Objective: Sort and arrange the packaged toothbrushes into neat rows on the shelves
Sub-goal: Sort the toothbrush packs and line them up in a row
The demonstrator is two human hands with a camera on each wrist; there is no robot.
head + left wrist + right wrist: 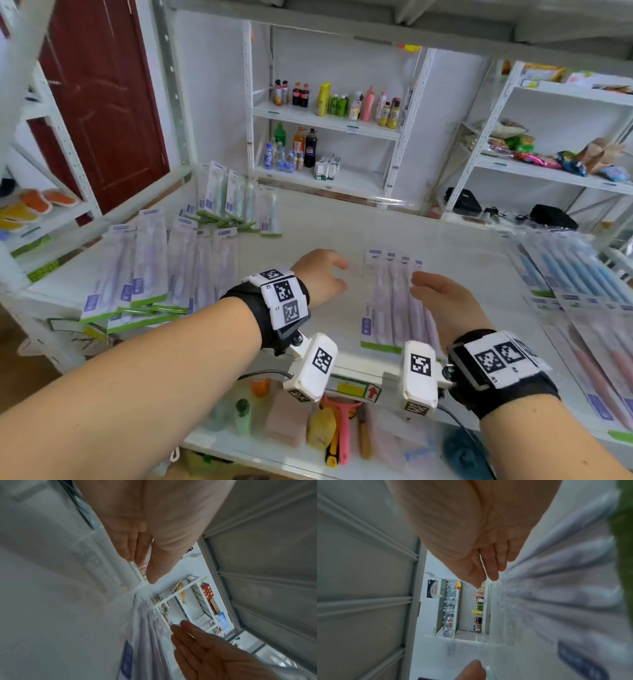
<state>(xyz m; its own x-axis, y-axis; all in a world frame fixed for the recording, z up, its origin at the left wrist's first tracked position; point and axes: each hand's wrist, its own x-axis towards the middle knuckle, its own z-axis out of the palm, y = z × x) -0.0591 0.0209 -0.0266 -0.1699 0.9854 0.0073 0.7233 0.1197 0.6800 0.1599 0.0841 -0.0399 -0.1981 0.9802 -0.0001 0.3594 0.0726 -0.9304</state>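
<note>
A fanned stack of purple packaged toothbrushes [387, 301] lies in the middle of the white shelf board [325, 222]. My left hand [325, 274] hovers just left of the stack, fingers relaxed, holding nothing. My right hand [442, 301] is over the stack's right side with straight fingers, at or just above the packs; contact is unclear. The left wrist view shows my left hand [142, 555] with straight fingers, the stack [149, 635] and my flat right hand [197, 642]. The blurred right wrist view shows my right hand [488, 566] beside the packs [565, 588].
More purple packs [154, 270] lie in overlapping rows at the left, green ones [236, 202] behind them. Blue packs [565, 270] and pink packs [599, 359] fill the right side. A lower shelf holds a pink peeler [342, 428] and small goods. Bottles [308, 96] stand on far shelves.
</note>
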